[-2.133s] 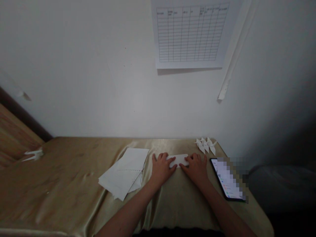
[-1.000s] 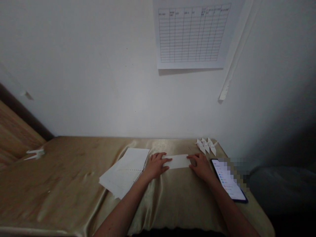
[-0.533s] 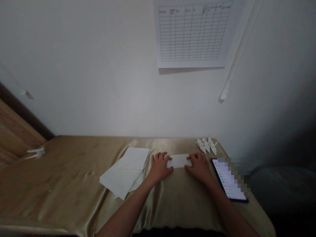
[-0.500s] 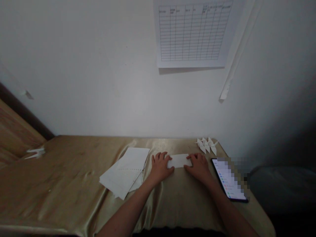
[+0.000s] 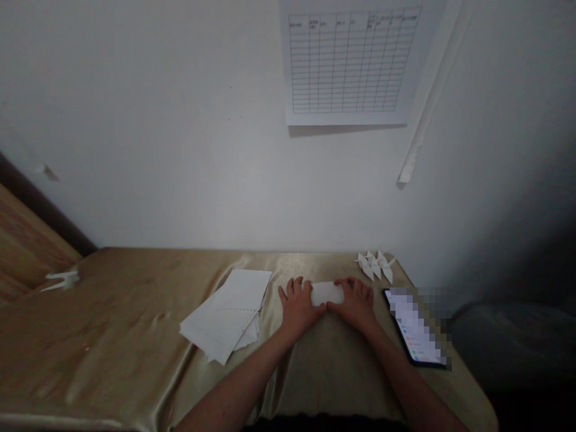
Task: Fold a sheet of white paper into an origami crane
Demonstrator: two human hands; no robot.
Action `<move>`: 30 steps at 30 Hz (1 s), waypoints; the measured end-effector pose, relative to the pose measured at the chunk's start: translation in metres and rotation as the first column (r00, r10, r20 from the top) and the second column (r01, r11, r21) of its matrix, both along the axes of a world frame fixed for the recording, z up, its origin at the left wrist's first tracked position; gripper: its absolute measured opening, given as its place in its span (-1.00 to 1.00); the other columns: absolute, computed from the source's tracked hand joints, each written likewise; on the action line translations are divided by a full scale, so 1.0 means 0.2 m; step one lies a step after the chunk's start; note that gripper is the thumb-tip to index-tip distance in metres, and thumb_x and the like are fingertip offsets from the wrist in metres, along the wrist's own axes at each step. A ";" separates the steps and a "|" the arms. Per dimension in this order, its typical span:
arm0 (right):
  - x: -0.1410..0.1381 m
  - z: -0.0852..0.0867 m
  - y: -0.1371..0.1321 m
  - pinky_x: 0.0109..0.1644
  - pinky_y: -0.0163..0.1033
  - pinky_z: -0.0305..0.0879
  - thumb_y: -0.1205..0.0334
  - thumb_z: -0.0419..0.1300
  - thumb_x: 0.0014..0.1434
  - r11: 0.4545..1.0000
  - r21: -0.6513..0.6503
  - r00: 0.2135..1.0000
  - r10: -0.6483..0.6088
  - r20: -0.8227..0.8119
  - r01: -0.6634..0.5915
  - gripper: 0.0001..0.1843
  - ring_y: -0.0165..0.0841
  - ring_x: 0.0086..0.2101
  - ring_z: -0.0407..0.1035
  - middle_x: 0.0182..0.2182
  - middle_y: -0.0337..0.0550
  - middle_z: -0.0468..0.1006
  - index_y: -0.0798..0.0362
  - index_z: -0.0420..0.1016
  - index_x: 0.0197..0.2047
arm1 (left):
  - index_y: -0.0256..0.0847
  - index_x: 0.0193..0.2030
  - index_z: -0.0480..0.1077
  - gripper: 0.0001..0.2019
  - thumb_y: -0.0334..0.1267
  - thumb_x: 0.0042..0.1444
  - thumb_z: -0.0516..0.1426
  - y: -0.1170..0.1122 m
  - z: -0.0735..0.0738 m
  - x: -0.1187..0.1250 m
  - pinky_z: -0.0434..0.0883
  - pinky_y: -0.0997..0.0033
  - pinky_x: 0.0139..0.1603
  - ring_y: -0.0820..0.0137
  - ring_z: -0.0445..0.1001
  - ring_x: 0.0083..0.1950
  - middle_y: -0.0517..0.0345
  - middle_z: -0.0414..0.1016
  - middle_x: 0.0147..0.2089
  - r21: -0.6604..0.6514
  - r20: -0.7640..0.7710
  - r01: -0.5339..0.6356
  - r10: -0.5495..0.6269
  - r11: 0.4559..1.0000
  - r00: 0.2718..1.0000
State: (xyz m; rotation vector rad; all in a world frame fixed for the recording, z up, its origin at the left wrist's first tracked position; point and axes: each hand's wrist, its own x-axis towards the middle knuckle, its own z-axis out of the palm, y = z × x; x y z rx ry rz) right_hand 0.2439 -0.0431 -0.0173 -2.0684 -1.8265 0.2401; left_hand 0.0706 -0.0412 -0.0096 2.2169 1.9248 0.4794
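Observation:
A small white folded sheet of paper (image 5: 327, 293) lies on the satin cloth between my two hands. My left hand (image 5: 302, 302) grips its left end, thumb along the near edge and fingers bent at the far side. At the right end my right hand (image 5: 353, 301) grips the same paper, with its thumb close to the left thumb on the near edge. The ends of the paper are hidden under my fingers. Left of my hands lies a loose pile of white paper sheets (image 5: 229, 312), one with a perforated edge.
Several folded white paper cranes (image 5: 375, 266) stand at the table's back right. A lit phone (image 5: 416, 330) lies near the right edge. Another folded white paper piece (image 5: 62, 279) is at the far left. The gold tablecloth (image 5: 126, 318) has wrinkles; a printed chart (image 5: 346, 66) hangs on the wall.
Both hands have come closer together along the paper, and the thumbs now nearly meet at its near edge. Less of the paper shows between them.

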 end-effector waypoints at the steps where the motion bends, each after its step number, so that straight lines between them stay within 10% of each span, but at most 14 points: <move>1: 0.00 0.01 0.00 0.32 0.22 -0.22 -0.14 0.31 -0.08 1.000 -0.008 1.000 0.004 -0.002 -0.004 -0.30 0.03 0.23 0.09 0.17 -0.02 0.25 -0.19 0.40 0.16 | -0.11 0.15 0.33 -0.40 0.16 0.02 0.18 0.00 0.00 0.00 -0.18 -0.36 0.40 -0.09 -0.01 0.45 -0.11 0.18 0.37 -0.010 0.001 -0.001 0.001 1.000 1.000; 30: 0.23 0.05 0.06 0.26 -0.03 0.09 0.37 0.20 -0.06 0.985 -0.115 0.985 0.112 -0.129 -0.127 -0.39 -0.17 0.18 0.22 0.14 -0.21 0.37 -0.30 0.56 0.06 | 0.02 0.13 0.44 -0.54 -0.24 0.04 0.22 0.12 0.05 -0.30 0.02 -0.01 0.46 0.04 -0.02 0.49 0.21 0.12 0.46 -0.193 0.025 0.295 -0.296 0.936 0.955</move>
